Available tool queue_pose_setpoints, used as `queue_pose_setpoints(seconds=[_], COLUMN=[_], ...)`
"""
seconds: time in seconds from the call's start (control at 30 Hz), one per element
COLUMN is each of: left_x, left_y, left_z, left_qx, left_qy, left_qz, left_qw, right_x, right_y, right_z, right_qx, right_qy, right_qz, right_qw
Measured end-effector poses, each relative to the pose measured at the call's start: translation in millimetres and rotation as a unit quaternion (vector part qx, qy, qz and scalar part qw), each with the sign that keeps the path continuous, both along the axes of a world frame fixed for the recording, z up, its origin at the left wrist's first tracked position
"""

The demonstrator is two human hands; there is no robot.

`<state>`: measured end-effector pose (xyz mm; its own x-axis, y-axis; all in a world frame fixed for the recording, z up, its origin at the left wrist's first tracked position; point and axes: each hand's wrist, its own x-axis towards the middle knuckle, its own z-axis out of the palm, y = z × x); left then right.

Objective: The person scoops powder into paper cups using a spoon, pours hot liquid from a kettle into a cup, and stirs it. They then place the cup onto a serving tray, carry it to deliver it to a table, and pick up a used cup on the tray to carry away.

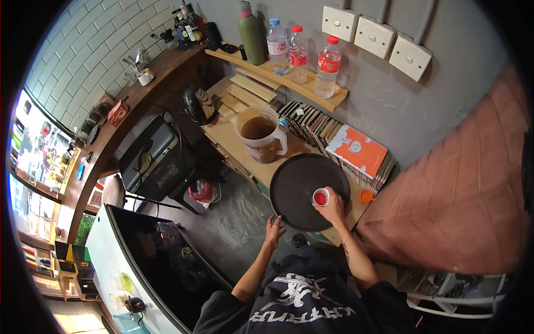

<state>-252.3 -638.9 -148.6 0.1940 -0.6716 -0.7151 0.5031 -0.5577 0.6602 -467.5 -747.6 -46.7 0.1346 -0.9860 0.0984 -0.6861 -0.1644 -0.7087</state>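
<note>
My right hand is closed around a small white cup with something bright red inside, held over the round dark tray. The tray lies on the wooden bench, its near edge reaching past the bench's side. My left hand is beside the tray's left rim, fingers apart and holding nothing; whether it touches the rim I cannot tell. Behind the tray stands a large translucent pitcher of brown liquid, its handle pointing right. A small orange cup or lid sits right of the tray.
A row of books and an orange spiral notebook line the wall. Bottles stand on a narrow shelf above. A black kettle is farther back. At left are a cooler box and a white-topped counter.
</note>
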Motion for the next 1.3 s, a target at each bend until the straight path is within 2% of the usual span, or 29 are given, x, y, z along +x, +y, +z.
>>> queue_pose_setpoints(seconds=[0.13, 0.3, 0.37, 0.47, 0.5, 0.57, 0.6, 0.67, 0.77, 0.83, 1.0, 1.07, 1.13, 1.17, 1.2, 1.27, 1.3], left_x=[-9, -18, -27, -29, -33, -38, -40, -43, -45, -41, -26, -18, -7, 0, 4, 13, 19], left_y=[-12, -25, -34, -43, -46, -55, -57, -58, -55, -50, -24, -10, 8, 18, 29, 49, 59], left_z=[1, -15, -19, -59, -56, -50, -43, -31, -24, -31, -27, -28, -25, -22, -11, 18, 15], left_qx=[-0.047, -0.041, -0.008, -0.022, -0.023, 0.048, 0.047, 0.084, 0.101, 0.086, 0.059, 0.020, 0.026, 0.026, 0.030, 0.020, -0.010], left_qy=[0.056, 0.070, 0.026, -0.023, -0.023, -0.163, -0.161, -0.281, -0.331, -0.327, -0.345, -0.300, -0.269, -0.238, -0.238, -0.265, -0.274], left_qz=[-0.023, 0.047, 0.098, 0.118, 0.118, 0.176, 0.176, 0.166, 0.192, 0.193, 0.193, 0.203, 0.201, 0.190, 0.203, 0.214, 0.245], left_qw=[0.997, 0.996, 0.995, 0.993, 0.992, 0.970, 0.970, 0.941, 0.918, 0.921, 0.917, 0.932, 0.941, 0.952, 0.949, 0.940, 0.930], right_x=[15, 32, 35, 36, 35, 34, 33, 28, 21, 18, 24, 27, 31, 32, 33, 37, 35], right_y=[-29, -45, -45, -44, -44, -47, -48, -49, -49, -48, -29, -22, -12, -8, -3, 5, 5], right_z=[-17, -38, -44, -45, -45, -44, -43, -44, -39, -34, -23, -7, 13, 17, 29, 50, 37], right_qx=[0.014, -0.005, 0.000, 0.001, 0.009, 0.014, 0.011, 0.008, 0.003, 0.022, 0.023, 0.035, 0.075, 0.055, 0.056, 0.140, 0.038], right_qy=[-0.003, -0.012, -0.018, -0.017, -0.013, -0.009, -0.015, -0.023, -0.032, -0.044, -0.049, -0.055, -0.046, -0.044, -0.043, -0.067, -0.082], right_qz=[0.023, 0.049, 0.061, 0.054, 0.062, 0.069, 0.093, 0.116, 0.142, 0.184, 0.207, 0.224, 0.277, 0.290, 0.303, 0.256, 0.269], right_qw=[1.000, 0.999, 0.998, 0.998, 0.998, 0.997, 0.995, 0.993, 0.989, 0.982, 0.977, 0.972, 0.957, 0.954, 0.950, 0.954, 0.959])
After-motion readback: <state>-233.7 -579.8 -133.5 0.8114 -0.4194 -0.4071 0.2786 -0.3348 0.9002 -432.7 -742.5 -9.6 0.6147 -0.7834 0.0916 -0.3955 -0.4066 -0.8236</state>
